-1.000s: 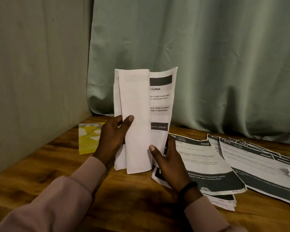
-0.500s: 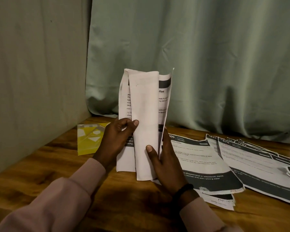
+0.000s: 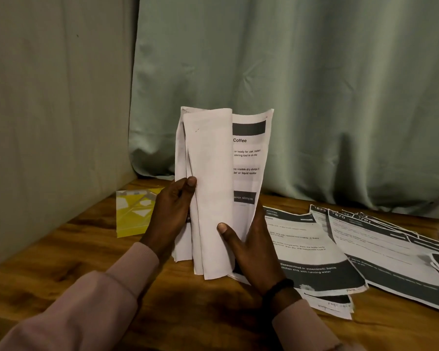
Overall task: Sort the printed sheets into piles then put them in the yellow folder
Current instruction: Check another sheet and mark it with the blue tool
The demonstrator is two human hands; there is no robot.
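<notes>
Nearest us, our right hand (image 3: 254, 252) and left hand (image 3: 171, 214) both grip an upright bundle of printed sheets (image 3: 213, 188) standing on the wooden table (image 3: 69, 252). More sheets (image 3: 360, 247) lie spread rightward; the yellow folder (image 3: 133, 215) lies beyond, by the curtain (image 3: 314, 84).

At the frame's centre, both hands hold a bundle of sheets (image 3: 213, 188) upright on the table (image 3: 86, 249): left hand (image 3: 171, 214) grips its left edge, right hand (image 3: 251, 252) its lower right. A yellow folder (image 3: 133, 214) lies at left; more sheets (image 3: 365, 249) spread at right.
</notes>
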